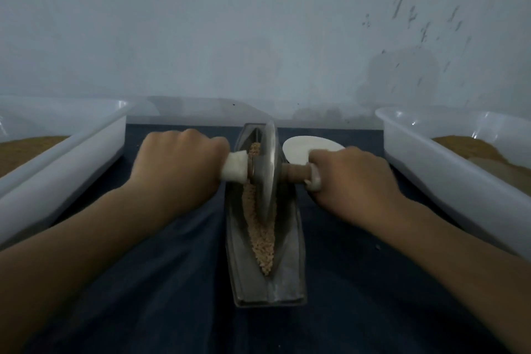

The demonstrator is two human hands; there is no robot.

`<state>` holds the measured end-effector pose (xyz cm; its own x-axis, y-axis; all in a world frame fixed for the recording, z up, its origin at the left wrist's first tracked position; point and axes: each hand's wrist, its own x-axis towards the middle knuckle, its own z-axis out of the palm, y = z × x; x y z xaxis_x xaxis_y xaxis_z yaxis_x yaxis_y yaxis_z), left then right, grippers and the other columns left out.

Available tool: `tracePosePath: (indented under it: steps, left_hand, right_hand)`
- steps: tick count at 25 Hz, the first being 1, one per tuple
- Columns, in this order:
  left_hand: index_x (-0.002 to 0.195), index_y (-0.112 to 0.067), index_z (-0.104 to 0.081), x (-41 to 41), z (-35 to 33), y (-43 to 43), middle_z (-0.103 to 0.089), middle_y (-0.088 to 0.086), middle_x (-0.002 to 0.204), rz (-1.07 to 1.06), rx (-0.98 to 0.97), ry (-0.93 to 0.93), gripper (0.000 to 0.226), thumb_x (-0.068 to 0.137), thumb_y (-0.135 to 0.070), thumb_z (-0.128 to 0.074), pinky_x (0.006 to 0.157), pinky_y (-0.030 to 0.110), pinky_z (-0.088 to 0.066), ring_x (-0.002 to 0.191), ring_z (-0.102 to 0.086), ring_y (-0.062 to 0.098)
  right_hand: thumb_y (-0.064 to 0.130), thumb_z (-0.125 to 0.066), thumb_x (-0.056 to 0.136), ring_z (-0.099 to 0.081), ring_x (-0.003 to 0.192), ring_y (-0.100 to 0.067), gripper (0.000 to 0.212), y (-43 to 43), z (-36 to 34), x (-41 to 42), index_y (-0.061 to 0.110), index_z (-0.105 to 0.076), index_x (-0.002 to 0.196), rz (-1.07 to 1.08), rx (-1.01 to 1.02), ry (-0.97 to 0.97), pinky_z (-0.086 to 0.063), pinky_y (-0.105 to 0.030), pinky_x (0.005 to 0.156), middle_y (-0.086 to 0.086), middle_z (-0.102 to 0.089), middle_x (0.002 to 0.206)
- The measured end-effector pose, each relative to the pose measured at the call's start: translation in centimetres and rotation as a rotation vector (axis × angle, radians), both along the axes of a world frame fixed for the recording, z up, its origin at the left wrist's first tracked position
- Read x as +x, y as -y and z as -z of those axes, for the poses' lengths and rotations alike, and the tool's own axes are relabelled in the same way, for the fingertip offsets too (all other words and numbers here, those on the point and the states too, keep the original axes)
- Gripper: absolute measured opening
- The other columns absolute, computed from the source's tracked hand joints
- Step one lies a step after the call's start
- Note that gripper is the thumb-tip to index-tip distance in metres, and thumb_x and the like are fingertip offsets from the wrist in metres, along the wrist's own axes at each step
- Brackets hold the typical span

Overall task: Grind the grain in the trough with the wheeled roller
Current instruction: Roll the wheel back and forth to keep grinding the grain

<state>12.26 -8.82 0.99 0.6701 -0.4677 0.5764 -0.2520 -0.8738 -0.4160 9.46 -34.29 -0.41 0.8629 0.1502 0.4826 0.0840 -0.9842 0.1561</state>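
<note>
Left grip point(178, 164) and right grip point(353, 178) hold one roller point(265, 172).

I get one view: head camera, wide-angle, facing forward and down. Trough point(290, 253) dead centre, near, running away from lens; wall point(258, 23) fills upper half; bins point(448, 181) cropped at both side edges.
</note>
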Motion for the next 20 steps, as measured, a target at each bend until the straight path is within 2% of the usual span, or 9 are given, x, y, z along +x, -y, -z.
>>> tracePosePath:
  steps: [2,4,7,10,13,16,17,18,20]
  left_hand:
    - [0.07,-0.029,-0.029,-2.5,-0.1,-1.7,-0.045,-0.005,0.053,0.108,0.039,0.064,0.039,0.065,-0.037,-0.067,0.048,0.024,-0.019,0.042,-0.049,0.028]
    - [0.07,-0.029,-0.025,-3.4,-0.6,-2.6,-0.044,-0.005,0.052,0.145,0.047,0.074,0.044,0.059,-0.041,-0.066,0.049,0.023,-0.021,0.04,-0.05,0.029]
    - [0.067,-0.028,-0.033,-1.4,-0.2,-1.2,-0.044,-0.002,0.052,0.046,0.071,-0.007,0.041,0.062,-0.031,-0.073,0.049,0.023,-0.018,0.041,-0.048,0.026]
    - [0.074,-0.028,-0.045,3.1,0.4,0.8,-0.048,-0.001,0.064,-0.071,-0.044,-0.064,0.021,0.083,-0.031,-0.063,0.051,0.029,-0.028,0.056,-0.05,0.026]
    - [0.079,-0.028,-0.049,5.0,0.3,1.3,-0.058,0.001,0.075,-0.112,-0.091,-0.056,0.015,0.088,-0.033,-0.059,0.054,0.031,-0.032,0.066,-0.059,0.027]
    - [0.073,-0.027,-0.037,2.4,0.4,0.5,-0.049,-0.003,0.063,-0.029,-0.018,-0.017,0.03,0.082,-0.035,-0.065,0.048,0.028,-0.023,0.053,-0.043,0.022]
    - [0.07,-0.027,-0.035,0.8,0.4,0.0,-0.044,-0.005,0.058,0.015,0.019,0.003,0.036,0.075,-0.035,-0.069,0.047,0.025,-0.017,0.048,-0.039,0.022]
    - [0.069,-0.027,-0.034,-0.5,0.3,-0.7,-0.041,-0.006,0.054,0.058,0.039,0.029,0.04,0.068,-0.035,-0.073,0.047,0.023,-0.014,0.042,-0.038,0.023]
    - [0.068,-0.026,-0.036,-2.2,0.1,-2.2,-0.043,-0.006,0.052,0.106,0.049,0.051,0.036,0.062,-0.038,-0.069,0.047,0.021,-0.019,0.04,-0.047,0.027]
  right_hand:
    - [0.06,-0.038,0.074,-0.044,0.049,-0.014,0.024,0.6,0.1,-3.7,0.037,-0.045,0.079,-0.086,0.006,0.012,-0.028,-0.023,0.043,0.011,-0.041,0.057]
    - [0.06,-0.034,0.069,-0.041,0.04,-0.01,0.019,1.2,0.2,-5.2,0.043,-0.041,0.072,-0.149,0.057,0.028,-0.027,-0.021,0.039,0.013,-0.038,0.05]
    - [0.061,-0.029,0.071,-0.036,0.045,-0.011,0.022,0.9,0.6,-3.0,0.041,-0.037,0.069,-0.035,-0.014,-0.016,-0.019,-0.023,0.044,0.01,-0.036,0.054]
    - [0.05,-0.051,0.084,-0.039,0.052,-0.02,0.025,0.0,0.3,3.3,0.029,-0.04,0.075,0.049,-0.053,0.062,-0.022,-0.026,0.049,0.007,-0.04,0.061]
    - [0.039,-0.055,0.085,-0.053,0.063,-0.023,0.018,-0.6,-0.8,6.6,0.028,-0.047,0.073,0.07,0.013,0.006,-0.035,-0.029,0.054,0.005,-0.051,0.067]
    - [0.043,-0.06,0.083,-0.035,0.052,-0.013,0.034,-0.1,-0.3,2.8,0.032,-0.034,0.064,0.019,0.028,0.012,-0.022,-0.026,0.049,0.009,-0.035,0.06]
    - [0.048,-0.057,0.082,-0.03,0.05,-0.01,0.032,0.3,0.1,0.8,0.031,-0.036,0.067,-0.007,0.009,0.015,-0.018,-0.026,0.047,0.009,-0.033,0.059]
    - [0.055,-0.052,0.08,-0.031,0.048,-0.009,0.026,0.7,0.4,-1.1,0.033,-0.04,0.073,-0.032,-0.018,0.011,-0.019,-0.025,0.045,0.01,-0.033,0.058]
    - [0.062,-0.04,0.075,-0.042,0.045,-0.014,0.03,1.5,-0.1,-4.0,0.036,-0.051,0.085,-0.068,-0.047,0.008,-0.026,-0.023,0.042,0.011,-0.039,0.056]
